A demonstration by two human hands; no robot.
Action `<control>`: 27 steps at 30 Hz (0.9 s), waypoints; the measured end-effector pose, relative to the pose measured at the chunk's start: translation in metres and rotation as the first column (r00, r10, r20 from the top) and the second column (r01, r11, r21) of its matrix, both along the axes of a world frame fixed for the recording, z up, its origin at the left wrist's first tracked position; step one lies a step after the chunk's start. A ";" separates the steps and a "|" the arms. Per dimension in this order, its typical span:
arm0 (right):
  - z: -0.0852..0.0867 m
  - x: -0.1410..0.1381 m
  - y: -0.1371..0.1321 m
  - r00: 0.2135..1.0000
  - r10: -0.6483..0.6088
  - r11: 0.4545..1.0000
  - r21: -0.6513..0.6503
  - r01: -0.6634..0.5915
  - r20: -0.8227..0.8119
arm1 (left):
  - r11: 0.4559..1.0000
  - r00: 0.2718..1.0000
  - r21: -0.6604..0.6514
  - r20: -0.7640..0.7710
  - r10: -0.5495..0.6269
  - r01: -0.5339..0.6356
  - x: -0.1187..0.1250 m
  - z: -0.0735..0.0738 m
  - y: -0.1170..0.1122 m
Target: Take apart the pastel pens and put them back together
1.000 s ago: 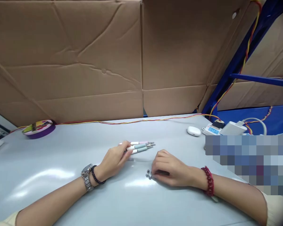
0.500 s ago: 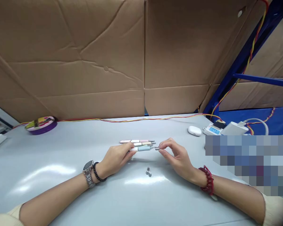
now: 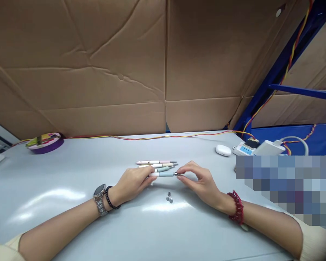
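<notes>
My left hand [image 3: 138, 183] is closed around a white pen with a light blue grip [image 3: 166, 174], held level and pointing right. Thumb and forefinger of my right hand [image 3: 199, 178] pinch a small silver pen tip [image 3: 176, 174] at the pen's front end; the fingers partly hide it. Just behind lie more pens: one with a pink grip [image 3: 165, 162], one with a cream grip [image 3: 167, 165] and one with a green grip [image 3: 163, 169], all with thin bare front ends. On the table nearer me rest three small metal pen tips [image 3: 171, 201].
A round purple container [image 3: 47, 146] sits at the back left. To the right are a white earphone case [image 3: 223, 150], a power strip [image 3: 244, 149] and a white charger [image 3: 268, 148]. A red and yellow cable [image 3: 141, 139] runs along the back edge, before cardboard [image 3: 97, 90].
My right hand has moved left, bringing the pen tip from just off the pen's thin front end up against the blue grip. The held pen sits slightly lower, apart from the green-gripped one.
</notes>
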State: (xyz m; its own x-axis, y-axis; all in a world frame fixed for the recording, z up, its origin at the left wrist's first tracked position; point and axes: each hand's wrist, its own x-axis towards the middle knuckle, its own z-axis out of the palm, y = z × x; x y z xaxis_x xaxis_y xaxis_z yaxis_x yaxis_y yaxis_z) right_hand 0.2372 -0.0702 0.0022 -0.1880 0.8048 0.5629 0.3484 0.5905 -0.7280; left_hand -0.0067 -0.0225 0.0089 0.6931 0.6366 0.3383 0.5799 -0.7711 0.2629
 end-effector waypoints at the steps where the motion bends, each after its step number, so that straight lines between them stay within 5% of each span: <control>1: 0.000 0.000 0.000 1.000 -0.002 1.000 0.000 0.002 0.006 | 1.000 1.000 0.003 -0.001 0.001 -0.001 0.000 0.000 0.000; 21: -0.006 0.002 0.008 0.939 -0.035 0.977 0.210 -0.041 0.342 | 0.998 0.999 0.048 -0.018 -0.037 0.038 0.004 -0.004 -0.010; 27: -0.006 0.003 0.012 0.945 0.001 0.963 0.254 -0.089 0.328 | 1.000 1.000 0.019 -0.019 0.009 -0.008 0.004 -0.003 -0.009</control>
